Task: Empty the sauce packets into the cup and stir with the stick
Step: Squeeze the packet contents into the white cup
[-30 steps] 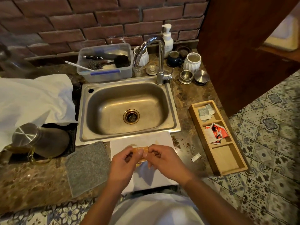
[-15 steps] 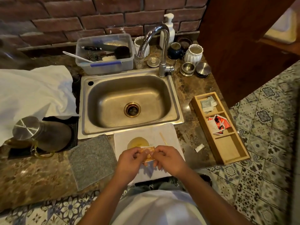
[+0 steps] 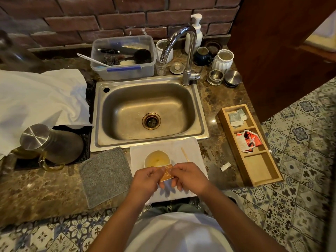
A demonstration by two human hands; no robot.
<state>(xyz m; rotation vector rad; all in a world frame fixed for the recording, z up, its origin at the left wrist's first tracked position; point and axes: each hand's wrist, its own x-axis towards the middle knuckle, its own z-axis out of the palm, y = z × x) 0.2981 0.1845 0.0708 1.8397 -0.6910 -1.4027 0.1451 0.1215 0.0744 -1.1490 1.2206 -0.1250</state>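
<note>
Two bare forearms are extended forward and angled inward. The left hand (image 3: 145,179) and right hand (image 3: 189,176) are brought together, fingers curled, thumbs and fingertips pinched closed.

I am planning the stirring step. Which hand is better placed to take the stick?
Right. The stick lies on the white cloth right of the cup, just beyond the right hand.

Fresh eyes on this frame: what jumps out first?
Both hands, left and right, pinch an orange packet at the counter's near edge, just in front of a white cup holding yellowish liquid. Behind them the steel sink fills the centre. A wooden tray on the right holds more packets in its two far compartments.
</note>
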